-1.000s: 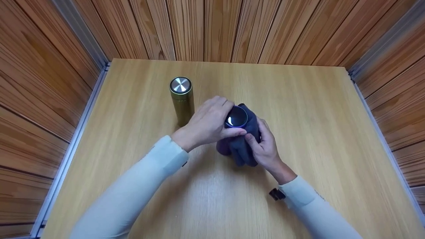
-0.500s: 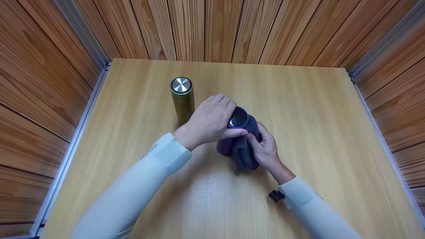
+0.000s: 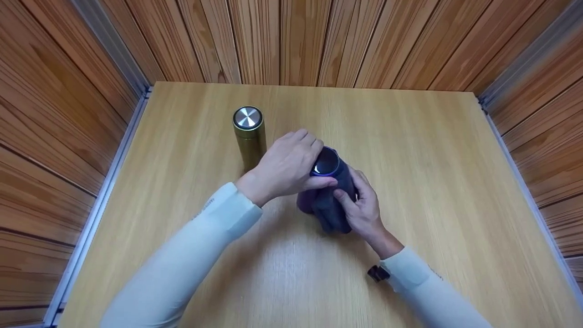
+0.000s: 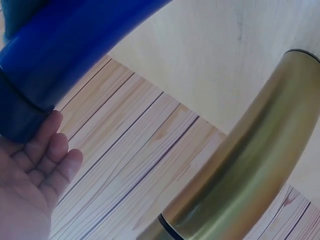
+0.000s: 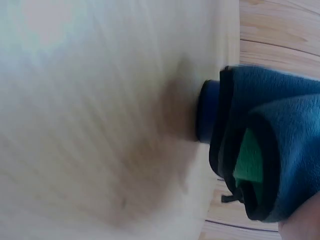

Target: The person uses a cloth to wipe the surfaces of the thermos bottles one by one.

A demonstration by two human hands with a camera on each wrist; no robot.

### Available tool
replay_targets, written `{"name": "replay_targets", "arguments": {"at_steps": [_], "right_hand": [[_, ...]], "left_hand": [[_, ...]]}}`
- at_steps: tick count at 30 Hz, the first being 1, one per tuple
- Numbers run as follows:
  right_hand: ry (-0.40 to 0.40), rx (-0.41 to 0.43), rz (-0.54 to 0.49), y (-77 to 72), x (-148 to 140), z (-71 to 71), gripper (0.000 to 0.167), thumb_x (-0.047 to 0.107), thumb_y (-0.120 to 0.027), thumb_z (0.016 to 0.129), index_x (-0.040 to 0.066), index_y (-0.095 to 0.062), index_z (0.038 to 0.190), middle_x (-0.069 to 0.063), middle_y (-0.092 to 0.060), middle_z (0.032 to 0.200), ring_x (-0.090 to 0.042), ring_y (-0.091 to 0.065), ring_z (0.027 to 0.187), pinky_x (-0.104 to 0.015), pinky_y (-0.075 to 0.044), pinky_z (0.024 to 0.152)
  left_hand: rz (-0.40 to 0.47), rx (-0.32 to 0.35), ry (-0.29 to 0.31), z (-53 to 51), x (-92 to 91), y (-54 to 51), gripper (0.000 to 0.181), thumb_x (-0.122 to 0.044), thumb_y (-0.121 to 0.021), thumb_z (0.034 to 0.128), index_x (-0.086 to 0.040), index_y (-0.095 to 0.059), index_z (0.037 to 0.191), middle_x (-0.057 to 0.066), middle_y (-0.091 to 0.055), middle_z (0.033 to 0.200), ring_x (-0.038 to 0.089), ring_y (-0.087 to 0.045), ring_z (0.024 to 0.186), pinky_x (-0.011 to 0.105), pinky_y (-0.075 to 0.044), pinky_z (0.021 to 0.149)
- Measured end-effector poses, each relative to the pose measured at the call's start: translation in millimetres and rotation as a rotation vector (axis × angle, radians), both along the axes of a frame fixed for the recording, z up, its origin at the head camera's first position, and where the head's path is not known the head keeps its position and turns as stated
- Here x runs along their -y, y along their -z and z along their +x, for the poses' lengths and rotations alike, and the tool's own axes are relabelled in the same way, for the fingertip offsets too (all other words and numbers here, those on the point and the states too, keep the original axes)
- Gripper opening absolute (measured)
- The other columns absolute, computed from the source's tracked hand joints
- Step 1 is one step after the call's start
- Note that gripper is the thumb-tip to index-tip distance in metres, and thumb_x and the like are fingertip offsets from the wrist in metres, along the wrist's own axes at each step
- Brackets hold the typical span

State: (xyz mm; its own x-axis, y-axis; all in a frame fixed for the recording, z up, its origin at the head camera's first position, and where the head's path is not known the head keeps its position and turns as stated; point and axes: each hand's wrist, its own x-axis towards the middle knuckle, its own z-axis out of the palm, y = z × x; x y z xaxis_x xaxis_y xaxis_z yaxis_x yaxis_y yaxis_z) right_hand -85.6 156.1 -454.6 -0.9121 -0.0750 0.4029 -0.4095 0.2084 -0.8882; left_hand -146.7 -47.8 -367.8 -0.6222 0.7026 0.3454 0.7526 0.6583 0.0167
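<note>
A blue thermos flask (image 3: 326,161) with a dark, shiny top stands slightly tilted near the table's middle. My left hand (image 3: 289,166) grips it around the top, thumb on the near side; the left wrist view shows curled fingers at its cap end (image 4: 20,112). With my right hand (image 3: 363,205) I hold a dark blue cloth (image 3: 334,212) against the flask's right side, thumb in front. In the right wrist view the cloth (image 5: 295,105) has black edging and a green patch inside a fold, and the flask's base (image 5: 207,111) pokes out beyond it.
A gold thermos flask (image 3: 253,148) with a silver disc on its lid stands upright just left of my left hand. Wood-plank walls (image 3: 300,41) enclose the table (image 3: 410,150) at the back and both sides.
The cloth has slid down from beside the flask's top and now lies flatter along its side. My right hand has shifted slightly with it. The left hand keeps its grip; the gold flask has not moved.
</note>
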Motion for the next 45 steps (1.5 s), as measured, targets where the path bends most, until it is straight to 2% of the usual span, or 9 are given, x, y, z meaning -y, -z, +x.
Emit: {"name": "replay_targets", "arguments": {"at_steps": [7, 12, 15, 22, 29, 32, 36, 39, 45], "right_hand": [[-0.055, -0.015, -0.035, 21.1, -1, -17.1, 0.065, 0.013, -0.067, 0.097, -0.003, -0.039, 0.154, -0.021, -0.048, 0.143, -0.022, -0.049, 0.128, -0.03, -0.038, 0.112], [-0.069, -0.011, -0.049, 27.1, -3, -23.4, 0.068, 0.037, -0.064, 0.095, 0.001, -0.046, 0.15, -0.014, -0.053, 0.138, -0.02, -0.052, 0.124, -0.03, -0.039, 0.11], [-0.057, -0.015, -0.079, 29.8, -4, -25.0, 0.066, 0.041, -0.064, 0.093, 0.0, -0.053, 0.144, -0.01, -0.058, 0.131, -0.021, -0.055, 0.118, -0.03, -0.043, 0.105], [0.015, 0.039, -0.13, 37.6, -7, -24.5, 0.045, 0.028, -0.071, 0.093, -0.005, -0.065, 0.124, -0.001, -0.068, 0.108, -0.017, -0.061, 0.1, -0.026, -0.05, 0.09], [0.026, 0.105, -0.114, 47.4, -8, -17.4, 0.036, 0.011, -0.071, 0.096, -0.003, -0.064, 0.128, -0.003, -0.069, 0.111, -0.016, -0.063, 0.101, -0.026, -0.051, 0.09], [0.02, 0.064, -0.086, 48.2, -5, -11.0, 0.044, -0.001, -0.071, 0.092, -0.004, -0.061, 0.135, -0.007, -0.066, 0.117, -0.016, -0.061, 0.106, -0.026, -0.049, 0.093], [0.034, -0.046, -0.041, 33.3, 6, 1.0, 0.059, -0.012, -0.073, 0.084, -0.01, -0.054, 0.14, -0.016, -0.061, 0.123, -0.013, -0.058, 0.109, -0.024, -0.047, 0.094], [0.068, -0.116, -0.02, 19.0, 14, 7.5, 0.064, -0.012, -0.077, 0.08, -0.014, -0.051, 0.139, -0.022, -0.06, 0.122, -0.012, -0.057, 0.11, -0.023, -0.047, 0.095], [0.121, -0.197, -0.02, 6.1, 21, 9.4, 0.069, -0.008, -0.079, 0.08, -0.015, -0.048, 0.142, -0.027, -0.057, 0.125, -0.017, -0.055, 0.117, -0.027, -0.044, 0.102]], "left_hand": [[0.009, 0.023, 0.006, -2.0, 1.3, 3.5, 0.074, -0.071, -0.05, 0.0959, -0.001, -0.064, 0.114, 0.009, -0.064, 0.099, 0.026, -0.056, 0.093, 0.038, -0.05, 0.084], [0.004, 0.059, 0.001, -3.0, 1.0, 3.2, 0.074, -0.072, -0.048, 0.0962, -0.002, -0.063, 0.116, 0.008, -0.063, 0.1, 0.025, -0.054, 0.094, 0.037, -0.049, 0.084], [0.01, 0.063, 0.004, -3.5, 1.0, 3.5, 0.073, -0.071, -0.049, 0.0963, -0.002, -0.063, 0.117, 0.008, -0.063, 0.101, 0.025, -0.054, 0.094, 0.037, -0.049, 0.084], [0.015, 0.057, 0.012, -4.7, 0.5, 3.7, 0.073, -0.072, -0.05, 0.0953, -0.003, -0.063, 0.116, 0.008, -0.063, 0.1, 0.024, -0.054, 0.092, 0.037, -0.048, 0.082], [0.003, 0.072, 0.004, -5.1, 0.2, 3.1, 0.073, -0.073, -0.05, 0.0949, -0.004, -0.063, 0.116, 0.007, -0.064, 0.101, 0.024, -0.054, 0.093, 0.037, -0.049, 0.083], [0.002, 0.07, 0.008, -6.0, -0.2, 3.8, 0.074, -0.073, -0.05, 0.0946, -0.003, -0.063, 0.116, 0.007, -0.064, 0.1, 0.024, -0.054, 0.092, 0.038, -0.049, 0.083], [0.018, 0.049, 0.023, -7.0, -0.1, 5.1, 0.073, -0.072, -0.051, 0.0943, -0.003, -0.063, 0.113, 0.007, -0.064, 0.096, 0.025, -0.054, 0.089, 0.038, -0.049, 0.081], [0.033, 0.027, 0.032, -7.5, -0.1, 5.9, 0.071, -0.071, -0.052, 0.0945, -0.003, -0.063, 0.11, 0.007, -0.063, 0.094, 0.025, -0.054, 0.087, 0.038, -0.049, 0.078], [0.031, 0.015, 0.02, -7.2, -1.0, 7.8, 0.072, -0.072, -0.047, 0.0958, -0.004, -0.063, 0.109, 0.007, -0.064, 0.094, 0.024, -0.055, 0.087, 0.038, -0.049, 0.078]]}}
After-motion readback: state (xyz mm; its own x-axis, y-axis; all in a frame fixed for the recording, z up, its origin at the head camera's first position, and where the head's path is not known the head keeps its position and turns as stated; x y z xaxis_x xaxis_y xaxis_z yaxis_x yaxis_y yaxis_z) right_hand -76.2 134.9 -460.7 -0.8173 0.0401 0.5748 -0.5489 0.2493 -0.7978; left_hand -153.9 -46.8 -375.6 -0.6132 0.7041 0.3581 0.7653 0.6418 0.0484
